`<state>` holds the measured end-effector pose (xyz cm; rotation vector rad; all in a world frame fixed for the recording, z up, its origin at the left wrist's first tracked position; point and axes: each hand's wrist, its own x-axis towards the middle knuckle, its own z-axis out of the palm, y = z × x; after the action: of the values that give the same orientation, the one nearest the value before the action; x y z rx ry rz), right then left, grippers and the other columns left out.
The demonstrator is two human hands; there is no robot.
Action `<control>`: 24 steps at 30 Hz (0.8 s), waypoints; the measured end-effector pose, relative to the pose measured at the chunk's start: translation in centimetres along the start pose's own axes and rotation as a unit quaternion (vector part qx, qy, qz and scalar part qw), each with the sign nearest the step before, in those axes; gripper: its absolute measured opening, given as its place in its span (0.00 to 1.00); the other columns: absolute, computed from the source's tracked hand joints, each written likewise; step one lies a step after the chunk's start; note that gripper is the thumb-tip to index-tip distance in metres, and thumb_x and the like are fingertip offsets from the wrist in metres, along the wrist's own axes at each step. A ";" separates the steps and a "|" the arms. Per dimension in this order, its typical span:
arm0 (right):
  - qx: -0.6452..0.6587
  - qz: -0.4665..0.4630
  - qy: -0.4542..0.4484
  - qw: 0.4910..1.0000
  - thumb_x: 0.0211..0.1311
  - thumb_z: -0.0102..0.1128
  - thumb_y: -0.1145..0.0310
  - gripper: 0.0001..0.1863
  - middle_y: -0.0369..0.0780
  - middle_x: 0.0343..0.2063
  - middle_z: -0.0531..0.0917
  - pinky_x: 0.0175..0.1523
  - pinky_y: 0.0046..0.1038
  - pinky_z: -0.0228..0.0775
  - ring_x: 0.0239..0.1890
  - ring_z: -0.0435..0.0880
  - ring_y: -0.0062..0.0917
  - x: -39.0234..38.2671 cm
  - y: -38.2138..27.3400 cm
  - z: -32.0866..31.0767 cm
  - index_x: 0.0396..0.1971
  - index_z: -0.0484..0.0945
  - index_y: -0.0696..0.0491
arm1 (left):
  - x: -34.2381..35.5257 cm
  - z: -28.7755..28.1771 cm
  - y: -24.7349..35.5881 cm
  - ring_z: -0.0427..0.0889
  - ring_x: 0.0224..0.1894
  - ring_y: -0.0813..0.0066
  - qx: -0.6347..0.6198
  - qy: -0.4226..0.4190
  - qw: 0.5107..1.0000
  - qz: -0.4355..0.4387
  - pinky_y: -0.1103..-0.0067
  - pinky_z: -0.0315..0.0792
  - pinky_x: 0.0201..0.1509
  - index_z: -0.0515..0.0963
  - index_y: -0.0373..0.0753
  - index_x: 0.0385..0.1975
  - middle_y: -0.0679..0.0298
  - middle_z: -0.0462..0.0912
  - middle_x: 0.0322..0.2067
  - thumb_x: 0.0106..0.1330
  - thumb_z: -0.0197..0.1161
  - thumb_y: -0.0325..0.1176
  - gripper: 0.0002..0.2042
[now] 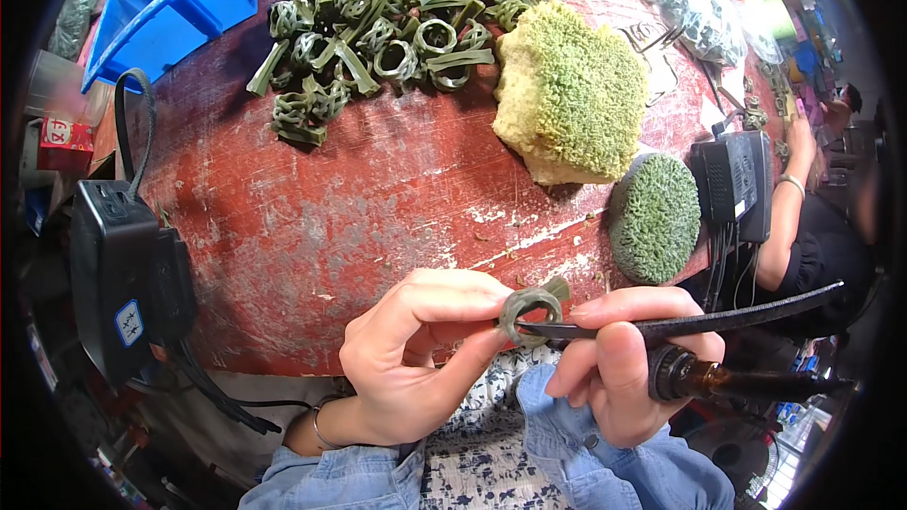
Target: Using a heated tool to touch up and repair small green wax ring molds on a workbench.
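Between thumb and fingertips of my left hand (pixel 416 359), a small dark green, waxy-looking ring (pixel 515 314) is pinched at its rim. My right hand (pixel 624 359) grips a slim black tool (pixel 746 316) with a narrow dark blade-like tip. That tip reaches into the ring's opening; whether it touches the inner wall I cannot tell. Below it, a second tool with a black and amber-brown handle (pixel 699 380) lies against the same hand, its working end hidden. Both hands are over the table's near edge, above my lap.
On the red, worn table (pixel 359 227) lies a heap of green rings and stems (pixel 387 28). Right of it are a yellow-green sponge-like block (pixel 576 94) and an oval green pad (pixel 657 217). Black boxes with cables (pixel 113 264) flank the table; a blue bin (pixel 179 5) stands far left. A co-worker's arm (pixel 792 198) is at right.
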<state>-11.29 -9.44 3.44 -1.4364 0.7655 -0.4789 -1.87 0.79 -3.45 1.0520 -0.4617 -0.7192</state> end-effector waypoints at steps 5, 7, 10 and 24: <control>-0.034 0.018 -0.026 0.999 0.55 0.52 0.76 0.07 0.38 0.15 0.77 0.22 0.17 0.68 0.17 0.76 0.16 0.2 -0.8 0.0 0.33 0.74 0.60 | 0.1 -0.1 -0.3 0.77 0.39 0.68 0.033 0.000 0.999 0.040 0.80 0.76 0.39 0.70 0.27 0.33 0.51 0.73 0.35 0.49 0.57 0.11 0.11; -0.089 0.007 -0.037 0.995 0.55 0.53 0.75 0.07 0.38 0.16 0.78 0.22 0.17 0.68 0.18 0.77 0.16 0.4 -1.0 0.1 0.34 0.74 0.60 | 0.1 -0.1 -0.5 0.77 0.38 0.68 0.042 0.002 0.998 0.051 0.80 0.76 0.38 0.70 0.27 0.33 0.51 0.74 0.35 0.48 0.57 0.11 0.12; -0.070 -0.018 -0.034 0.997 0.55 0.53 0.76 0.07 0.39 0.18 0.78 0.22 0.16 0.68 0.18 0.77 0.16 0.5 -0.5 0.5 0.34 0.73 0.61 | 0.0 -0.2 -0.7 0.77 0.38 0.68 0.033 0.011 0.998 0.054 0.80 0.76 0.37 0.70 0.27 0.33 0.51 0.74 0.35 0.48 0.58 0.11 0.12; -0.081 -0.063 0.010 0.995 0.54 0.52 0.80 0.08 0.39 0.18 0.77 0.22 0.15 0.66 0.19 0.76 0.16 0.5 0.0 2.0 0.36 0.71 0.61 | 0.1 -0.3 -0.9 0.76 0.39 0.70 0.036 0.021 0.998 0.038 0.81 0.76 0.39 0.69 0.26 0.34 0.51 0.73 0.36 0.49 0.57 0.11 0.12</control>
<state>-9.57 -8.41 3.33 -1.6408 0.7473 -0.5385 -1.89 0.62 -4.43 1.1087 -0.4918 -0.6159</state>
